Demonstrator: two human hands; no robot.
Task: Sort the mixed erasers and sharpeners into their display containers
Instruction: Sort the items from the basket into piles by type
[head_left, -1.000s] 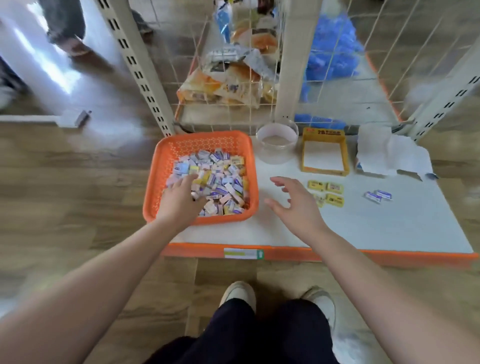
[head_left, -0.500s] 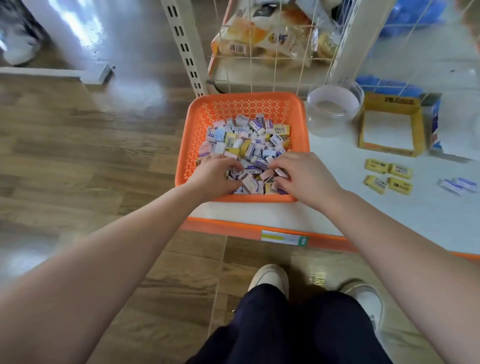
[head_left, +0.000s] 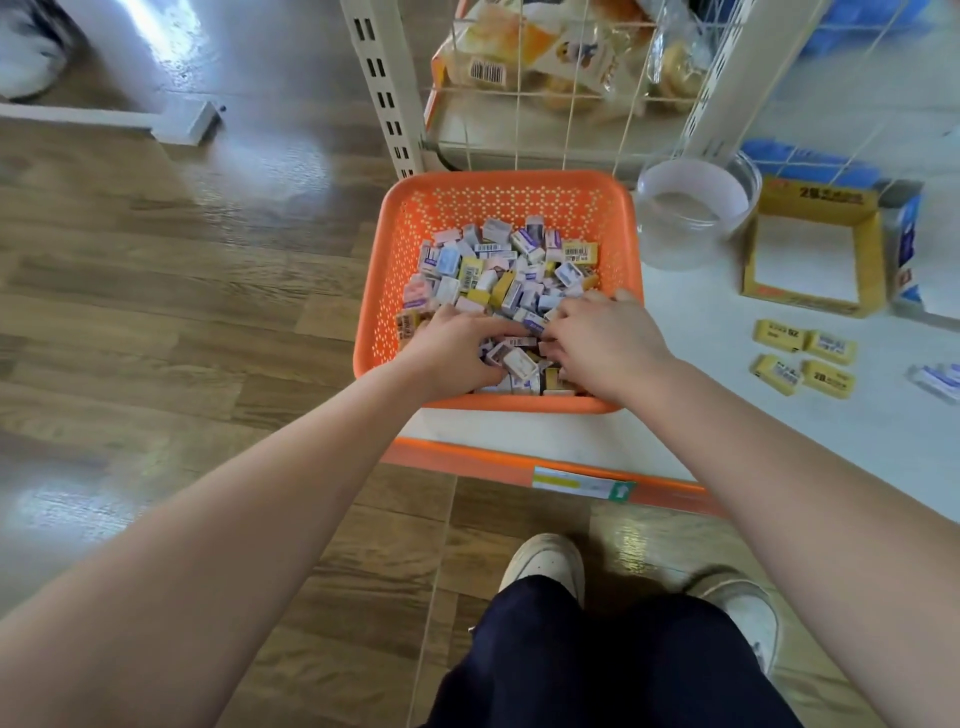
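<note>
Erasers (head_left: 498, 270), small ones in white, yellow, blue and pink wrappers, are piled in the orange basket (head_left: 498, 179) on the white shelf (head_left: 727, 415).
My left hand (head_left: 452, 345) bends its fingers down into the pile. My right hand (head_left: 608, 343) lies palm down on it. I cannot tell if either hand holds one. A clear tub (head_left: 691, 208) and a yellow box (head_left: 815, 260) stand beside the basket.

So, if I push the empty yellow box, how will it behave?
Probably light: the yellow box looks like thin card and holds nothing. It should slide easily on the smooth shelf, and its open walls may buckle if squeezed.
</note>
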